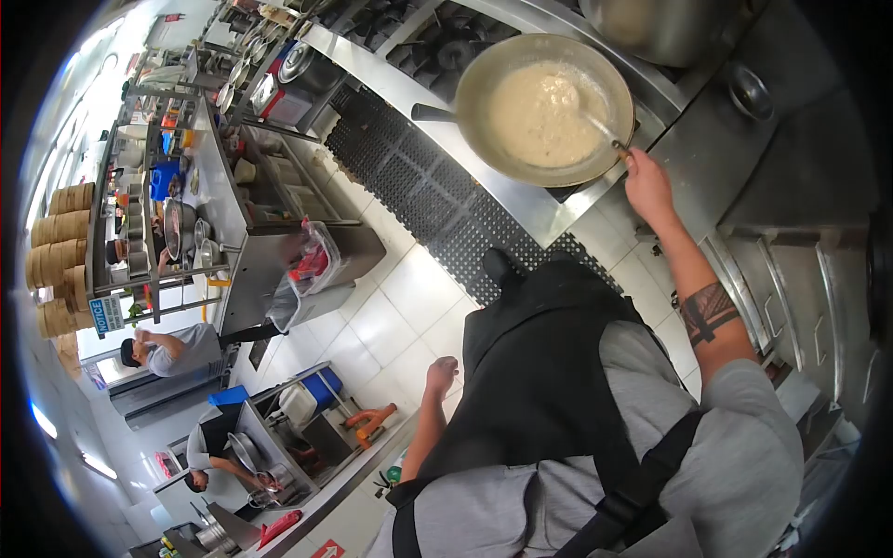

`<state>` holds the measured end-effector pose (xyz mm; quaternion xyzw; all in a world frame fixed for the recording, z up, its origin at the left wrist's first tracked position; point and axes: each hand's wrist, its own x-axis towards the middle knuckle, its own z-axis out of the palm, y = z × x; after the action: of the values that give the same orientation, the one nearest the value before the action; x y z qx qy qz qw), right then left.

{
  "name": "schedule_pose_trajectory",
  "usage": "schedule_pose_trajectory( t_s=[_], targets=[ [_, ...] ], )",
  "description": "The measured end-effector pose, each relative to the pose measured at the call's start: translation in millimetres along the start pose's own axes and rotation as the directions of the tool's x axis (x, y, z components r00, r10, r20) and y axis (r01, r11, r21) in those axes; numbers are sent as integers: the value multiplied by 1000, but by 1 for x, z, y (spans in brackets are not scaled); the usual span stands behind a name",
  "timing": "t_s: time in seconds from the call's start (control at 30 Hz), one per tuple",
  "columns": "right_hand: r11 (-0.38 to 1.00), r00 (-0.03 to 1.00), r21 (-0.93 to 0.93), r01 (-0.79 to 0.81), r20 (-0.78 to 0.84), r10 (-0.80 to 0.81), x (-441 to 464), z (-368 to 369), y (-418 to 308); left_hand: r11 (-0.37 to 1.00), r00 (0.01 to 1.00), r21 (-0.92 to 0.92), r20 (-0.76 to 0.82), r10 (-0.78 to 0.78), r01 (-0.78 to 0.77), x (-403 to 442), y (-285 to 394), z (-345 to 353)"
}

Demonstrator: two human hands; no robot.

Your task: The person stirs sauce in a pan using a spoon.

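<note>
My R hand (649, 186) is closed round the handle end of a ladle (603, 128), right at the pan's rim; prob. held that far back to keep fingers off the hot, pale mix (530, 116), w/ the ladle's bowl dipped in it. The wide pan (474, 93) sits on the stove (507, 191), its dark handle (433, 113) opp. my grip, prob. clear of the arm's way. L hand (442, 374) hangs low beside the apron (530, 372), fingers loosely curled, nothing seen in it; can't tell if fully closed.
</note>
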<state>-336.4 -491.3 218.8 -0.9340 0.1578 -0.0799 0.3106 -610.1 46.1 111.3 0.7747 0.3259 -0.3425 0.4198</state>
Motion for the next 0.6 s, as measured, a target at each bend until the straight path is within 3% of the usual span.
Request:
schedule_pose_trajectory(
  t_s=[0.03,0.07,0.13,0.37,0.43,0.47,0.53,0.6],
  targets=[
    [992,996,114,-61,67,54,-4,1,-5,1000,1000,-7,1,4,-4,0,4,1],
    [992,997,111,-54,63,47,-7,4,-4,999,1000,-36,-15,4,-5,1,8,3],
    [836,915,399,-376,299,270,-11,9,-2,998,999,-65,-41,10,-13,4,16,6],
    [809,908,452,-375,354,223,-16,-13,-10,997,997,-66,-64,33,-37,9,22,7],
    [869,973,456,-190,205,105,-11,-21,-12,998,998,-54,-51,39,-42,14,15,6],
    [872,974,454,-186,203,103,-7,-27,-16,999,998,-13,-49,44,-45,14,13,4],
    [955,991,265,130,-54,-120,2,-41,-25,998,997,9,-54,56,-56,15,8,4],
    [955,980,223,197,-87,-182,14,-52,-31,999,997,-23,-66,28,-30,12,9,5]
  ],
)
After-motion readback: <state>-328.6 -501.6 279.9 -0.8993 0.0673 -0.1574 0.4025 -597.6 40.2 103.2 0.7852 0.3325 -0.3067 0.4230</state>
